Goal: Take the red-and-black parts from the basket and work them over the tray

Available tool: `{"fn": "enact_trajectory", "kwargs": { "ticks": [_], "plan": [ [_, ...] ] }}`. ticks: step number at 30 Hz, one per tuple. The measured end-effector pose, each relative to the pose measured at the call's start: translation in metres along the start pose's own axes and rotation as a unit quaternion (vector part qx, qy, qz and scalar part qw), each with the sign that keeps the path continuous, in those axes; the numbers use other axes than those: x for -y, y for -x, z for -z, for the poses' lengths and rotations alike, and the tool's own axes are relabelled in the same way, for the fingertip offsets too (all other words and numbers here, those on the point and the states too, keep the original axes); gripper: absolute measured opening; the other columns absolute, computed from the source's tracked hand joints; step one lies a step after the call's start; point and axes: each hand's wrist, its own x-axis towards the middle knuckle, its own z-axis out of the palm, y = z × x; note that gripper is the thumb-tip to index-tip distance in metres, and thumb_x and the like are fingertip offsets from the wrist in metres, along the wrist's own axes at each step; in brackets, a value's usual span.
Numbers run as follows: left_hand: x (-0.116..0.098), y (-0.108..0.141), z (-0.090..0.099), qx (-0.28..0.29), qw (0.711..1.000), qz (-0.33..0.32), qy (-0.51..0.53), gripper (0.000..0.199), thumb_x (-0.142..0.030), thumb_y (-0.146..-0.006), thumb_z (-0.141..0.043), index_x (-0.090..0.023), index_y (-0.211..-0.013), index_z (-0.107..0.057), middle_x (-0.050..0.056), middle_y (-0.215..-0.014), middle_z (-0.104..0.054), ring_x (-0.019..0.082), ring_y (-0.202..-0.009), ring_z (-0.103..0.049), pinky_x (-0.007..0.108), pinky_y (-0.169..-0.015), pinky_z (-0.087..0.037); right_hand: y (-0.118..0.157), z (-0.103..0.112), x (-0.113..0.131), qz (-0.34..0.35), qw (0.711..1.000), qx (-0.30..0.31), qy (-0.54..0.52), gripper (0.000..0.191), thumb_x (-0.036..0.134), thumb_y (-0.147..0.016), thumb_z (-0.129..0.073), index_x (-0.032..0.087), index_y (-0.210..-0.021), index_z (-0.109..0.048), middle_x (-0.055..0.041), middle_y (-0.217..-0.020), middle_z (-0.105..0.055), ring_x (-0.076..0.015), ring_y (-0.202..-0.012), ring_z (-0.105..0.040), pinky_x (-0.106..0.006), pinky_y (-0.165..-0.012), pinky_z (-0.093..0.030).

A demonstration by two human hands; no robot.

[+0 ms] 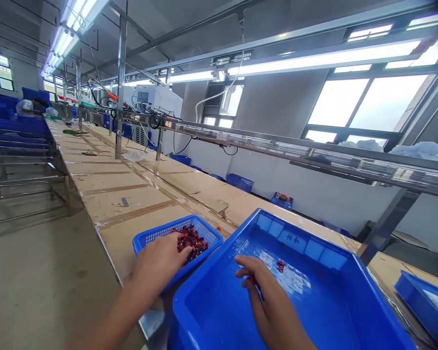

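My left hand (162, 260) is over the near left side of a small blue perforated basket (211, 232), its fingers reaching at the heap of small red and black pieces (192, 241) inside. Whether those fingertips hold a piece is hidden. My right hand (264, 291) hovers over a large blue bin (237, 287) to the right, with its fingers curled and partly bunched. Something small and reddish may be between them, too hidden to name. A few red pieces (280, 265) lie on the bin's floor, beyond my right hand.
A long cardboard-covered table (131, 199) stretches to the far left, with metal posts (121, 87) and a rail above it. Another blue bin (427, 301) stands at right. Metal racks (25, 163) line the left side. A person (29, 107) is bent over far away.
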Motion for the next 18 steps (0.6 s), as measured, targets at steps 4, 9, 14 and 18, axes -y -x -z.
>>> {"fn": "enact_trajectory", "kwargs": {
  "ticks": [4,9,14,18],
  "plan": [
    [-0.007,0.01,0.002,0.055,0.995,-0.059,0.058,0.049,-0.056,-0.096,-0.063,-0.022,-0.127,-0.079,0.008,-0.094,-0.083,0.029,-0.089,-0.078,0.029,-0.069,-0.053,0.005,-0.009,0.007,-0.032,0.997,-0.027,-0.07,0.037,0.039,-0.111,-0.056,0.043,-0.147,-0.047,-0.0017,-0.135,-0.075,-0.0154,-0.114,-0.079,-0.025,-0.096,-0.067],
    [-0.031,0.065,-0.022,0.01,0.966,-0.221,0.133,0.03,-0.053,-0.088,-0.081,-0.029,-0.106,-0.083,-0.007,-0.059,-0.064,0.016,-0.053,-0.063,0.024,-0.054,-0.045,0.013,-0.007,0.017,-0.022,0.992,-0.04,-0.116,0.042,0.055,-0.108,-0.057,0.056,-0.147,-0.043,0.0054,-0.142,-0.073,-0.0127,-0.121,-0.076,-0.022,-0.101,-0.064],
    [-0.035,0.077,-0.04,-0.084,0.919,-0.35,0.159,0.031,-0.04,-0.09,-0.086,-0.032,-0.12,-0.078,-0.009,-0.067,-0.065,0.012,-0.052,-0.06,0.023,-0.055,-0.045,0.015,0.001,0.009,-0.029,0.995,-0.004,-0.098,0.063,0.027,-0.104,-0.07,0.053,-0.153,-0.041,0.0029,-0.147,-0.071,-0.0155,-0.123,-0.075,-0.024,-0.099,-0.064],
    [-0.037,0.072,-0.044,-0.026,0.933,-0.331,0.137,0.016,-0.022,-0.094,-0.08,-0.034,-0.105,-0.082,-0.006,-0.073,-0.069,0.014,-0.058,-0.062,0.027,-0.06,-0.042,0.018,-0.005,-0.001,-0.026,0.997,0.032,-0.063,0.099,-0.006,-0.084,-0.071,0.054,-0.155,-0.039,0.007,-0.146,-0.07,-0.0158,-0.123,-0.075,-0.025,-0.102,-0.063]
  ]
}}
